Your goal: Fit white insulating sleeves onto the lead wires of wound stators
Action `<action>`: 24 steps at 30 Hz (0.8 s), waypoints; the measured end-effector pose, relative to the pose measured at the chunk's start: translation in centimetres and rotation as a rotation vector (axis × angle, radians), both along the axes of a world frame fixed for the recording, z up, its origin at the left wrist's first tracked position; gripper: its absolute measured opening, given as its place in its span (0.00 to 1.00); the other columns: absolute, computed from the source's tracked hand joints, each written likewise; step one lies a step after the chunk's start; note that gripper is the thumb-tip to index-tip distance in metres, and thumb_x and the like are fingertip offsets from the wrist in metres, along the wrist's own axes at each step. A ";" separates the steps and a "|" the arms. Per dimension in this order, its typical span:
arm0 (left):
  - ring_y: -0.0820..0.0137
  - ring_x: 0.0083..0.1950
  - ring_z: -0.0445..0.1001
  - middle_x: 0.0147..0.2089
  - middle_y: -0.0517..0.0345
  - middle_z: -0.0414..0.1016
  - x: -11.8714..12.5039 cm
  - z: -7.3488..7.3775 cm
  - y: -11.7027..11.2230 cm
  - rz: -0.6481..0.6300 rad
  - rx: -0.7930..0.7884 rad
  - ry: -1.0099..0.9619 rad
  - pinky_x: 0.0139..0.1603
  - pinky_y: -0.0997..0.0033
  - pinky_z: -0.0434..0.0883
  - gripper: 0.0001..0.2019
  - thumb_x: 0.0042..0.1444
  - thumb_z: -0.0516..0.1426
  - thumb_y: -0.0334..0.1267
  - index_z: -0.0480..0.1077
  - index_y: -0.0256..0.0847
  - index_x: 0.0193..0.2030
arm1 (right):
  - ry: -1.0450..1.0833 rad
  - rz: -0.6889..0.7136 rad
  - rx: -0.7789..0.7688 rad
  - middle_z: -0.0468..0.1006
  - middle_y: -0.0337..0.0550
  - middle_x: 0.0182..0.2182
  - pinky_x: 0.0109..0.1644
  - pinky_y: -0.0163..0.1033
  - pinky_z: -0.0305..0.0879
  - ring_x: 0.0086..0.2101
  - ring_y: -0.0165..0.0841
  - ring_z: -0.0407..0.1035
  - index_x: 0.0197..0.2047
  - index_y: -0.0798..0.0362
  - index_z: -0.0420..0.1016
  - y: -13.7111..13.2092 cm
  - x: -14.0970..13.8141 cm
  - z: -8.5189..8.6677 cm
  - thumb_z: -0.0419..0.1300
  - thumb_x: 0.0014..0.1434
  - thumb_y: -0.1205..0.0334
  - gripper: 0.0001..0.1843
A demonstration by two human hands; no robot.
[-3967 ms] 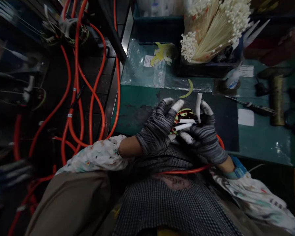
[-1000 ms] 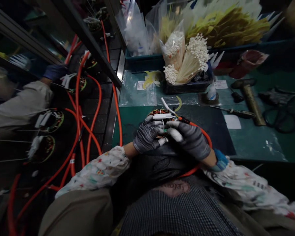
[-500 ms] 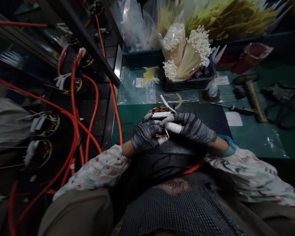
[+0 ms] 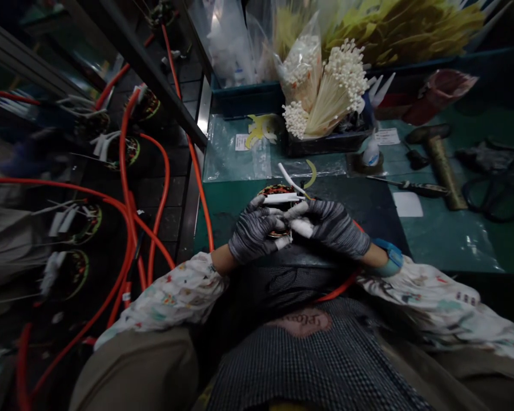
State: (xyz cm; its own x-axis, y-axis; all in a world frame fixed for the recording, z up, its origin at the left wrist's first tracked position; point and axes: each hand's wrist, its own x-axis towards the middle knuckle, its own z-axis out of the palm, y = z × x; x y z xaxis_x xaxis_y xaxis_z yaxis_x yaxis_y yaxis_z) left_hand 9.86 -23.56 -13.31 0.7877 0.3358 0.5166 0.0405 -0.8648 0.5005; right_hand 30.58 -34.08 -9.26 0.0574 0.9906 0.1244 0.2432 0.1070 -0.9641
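A round motor stator [image 4: 277, 189] with reddish windings and white sleeved leads stands on the bench in front of me, mostly covered by my hands. My left hand [image 4: 253, 233], in a grey striped glove with pale fingertips, is closed around its left side. From the right, my right hand [image 4: 340, 229], gloved alike, pinches at the front of the windings; what lies between its fingertips is hidden. One white sleeve [image 4: 279, 198] lies across the top of the stator. A second, curved white tube [image 4: 288, 176] sticks up behind it. Red cable [image 4: 337, 289] passes beneath my right wrist.
Behind are a bin of white-tipped sticks [image 4: 336, 97], yellow sheets [image 4: 402, 31] and a small bottle [image 4: 371, 153]. A hammer [image 4: 443, 165], screwdriver [image 4: 424, 188] and scissors [image 4: 494, 197] lie right. Left, past a metal post [image 4: 141, 63], are more stators [image 4: 83, 222], red cables [image 4: 126, 142] and a person's sleeve [image 4: 12, 240].
My right hand has tipped and shifted slightly, its fingertips still at the stator; a thin white strip there is now out of sight. At far left, red cables and stators have shifted.
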 end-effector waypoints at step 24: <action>0.57 0.56 0.84 0.49 0.58 0.86 -0.5 -0.3 0.3 0.024 0.096 0.045 0.84 0.36 0.50 0.15 0.59 0.72 0.52 0.77 0.47 0.43 | -0.441 -0.270 0.187 0.83 0.52 0.47 0.64 0.54 0.74 0.52 0.44 0.78 0.50 0.50 0.78 3.4 -1.6 -0.1 0.51 0.74 0.60 0.14</action>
